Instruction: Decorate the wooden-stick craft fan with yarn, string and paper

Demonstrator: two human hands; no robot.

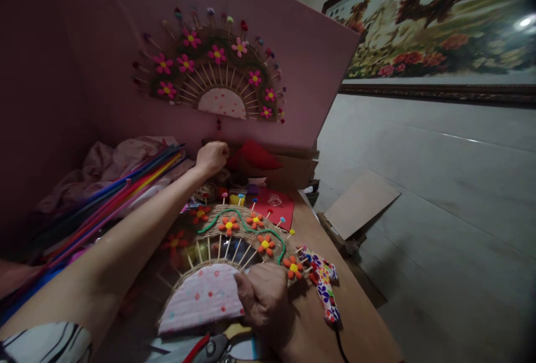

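My left hand (212,157) is stretched forward over the back of the table, its fingers curled; whatever they may hold is hidden. Close to me, my right hand (264,293) grips the lower right part of a fan-shaped craft (201,296). That fan has a pale spotted half-circle base, thin sticks, a twine-covered band with orange flowers (229,225), a wavy green strip (274,233) and small coloured balls on its outer rim. A similar fan with pink flowers (216,54) hangs on the pink wall behind.
Coloured strips (125,190) lie at the left beside crumpled cloth (113,162). Red-handled pliers (215,346) are at the bottom. A flower-patterned glue gun (324,285) with a black cord lies at the right. A red packet (274,204) and twine ball (206,191) sit behind the fan.
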